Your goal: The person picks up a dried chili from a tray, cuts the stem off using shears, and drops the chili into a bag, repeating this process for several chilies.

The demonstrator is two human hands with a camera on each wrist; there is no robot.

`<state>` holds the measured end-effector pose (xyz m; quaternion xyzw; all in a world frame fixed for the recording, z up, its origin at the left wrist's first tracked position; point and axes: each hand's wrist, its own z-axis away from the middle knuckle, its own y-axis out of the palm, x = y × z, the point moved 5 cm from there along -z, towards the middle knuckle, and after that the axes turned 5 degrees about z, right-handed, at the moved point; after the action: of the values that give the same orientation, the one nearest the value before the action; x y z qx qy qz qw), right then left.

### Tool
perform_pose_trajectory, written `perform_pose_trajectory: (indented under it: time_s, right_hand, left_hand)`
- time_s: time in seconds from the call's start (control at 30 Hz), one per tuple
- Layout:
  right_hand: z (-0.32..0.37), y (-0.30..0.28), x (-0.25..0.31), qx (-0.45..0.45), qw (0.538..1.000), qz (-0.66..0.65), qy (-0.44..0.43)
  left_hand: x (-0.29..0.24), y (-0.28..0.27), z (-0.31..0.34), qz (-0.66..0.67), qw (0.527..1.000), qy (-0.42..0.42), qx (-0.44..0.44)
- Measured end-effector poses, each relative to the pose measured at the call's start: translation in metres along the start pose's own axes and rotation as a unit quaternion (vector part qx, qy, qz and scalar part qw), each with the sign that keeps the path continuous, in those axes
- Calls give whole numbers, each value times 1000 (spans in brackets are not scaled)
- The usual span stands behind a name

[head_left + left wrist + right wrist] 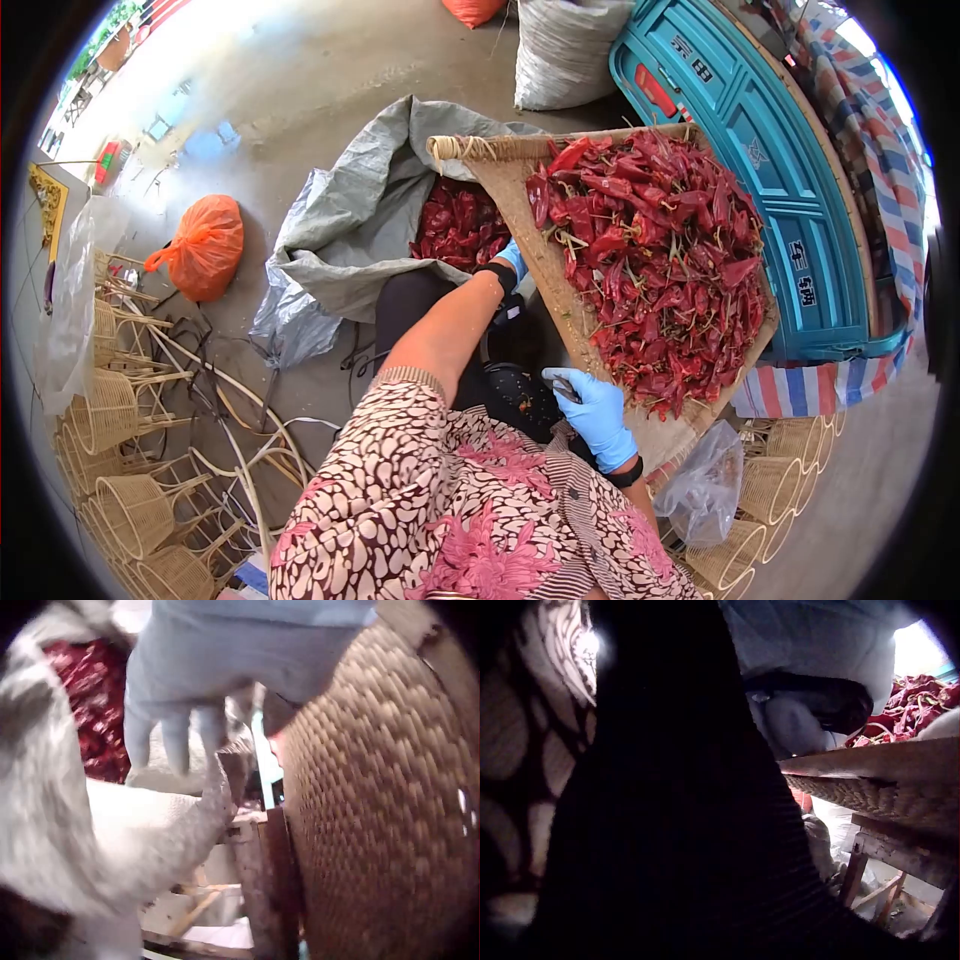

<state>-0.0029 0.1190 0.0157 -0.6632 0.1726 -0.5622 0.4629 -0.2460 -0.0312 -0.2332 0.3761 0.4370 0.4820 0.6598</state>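
Observation:
My left hand [512, 260], in a blue glove, is over the mouth of a grey-white woven sack [345, 215] with red dried chillies [462, 222] inside. In the left wrist view the gloved fingers of the left hand [232, 660] hang down fairly straight beside the sack's edge [161, 832], nothing visible in them. At the near edge of a woven tray [520, 200], my gloved right hand [600, 420] grips a dark tool with a looped handle [565, 388]; its working end is hidden. A big heap of red chillies [660, 260] with stems covers the tray.
A wooden stand [900, 859] is under the tray. Behind it is a teal vehicle panel [750, 150]. An orange bag [207, 248] lies to the left. Small wicker baskets [130, 505] line both sides, and a full white sack [568, 50] stands at the back.

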Motion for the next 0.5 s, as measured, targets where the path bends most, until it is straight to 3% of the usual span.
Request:
perform_pose_trajectory:
  time_s: [0.03,0.07,0.13,0.17,0.2,0.23,0.3,0.33,0.37,0.4,0.5]
  right_hand:
    - [1,0,0,-6,1000,8,-23]
    - [2,0,-5,17,998,-48,21]
    - [4,-2,-6,63,980,-159,106]
    - [3,-11,6,77,959,-231,146]
    - [4,-19,13,75,932,-295,196]
    - [5,-26,15,75,929,-297,207]
    - [9,-40,19,77,914,-313,248]
    - [12,-43,16,62,905,-322,273]
    - [12,-48,17,57,899,-329,284]
    - [12,-54,17,52,894,-335,293]
    - [14,-61,7,23,859,-390,330]
  left_hand:
    - [-14,16,12,3,998,35,-49]
    - [-29,32,25,2,993,70,-97]
    - [-91,70,66,-133,942,284,-120]
    - [-107,38,52,-189,894,274,-301]
    - [-122,-6,32,-239,811,254,-469]
    - [-137,-54,1,-354,802,209,-434]
    - [-157,-73,-11,-329,849,142,-390]
    - [-163,-52,5,-190,898,118,-380]
    - [-164,-50,0,-152,901,62,-402]
    - [-166,-83,-33,-164,920,41,-355]
    - [-167,-89,-63,-133,933,28,-334]
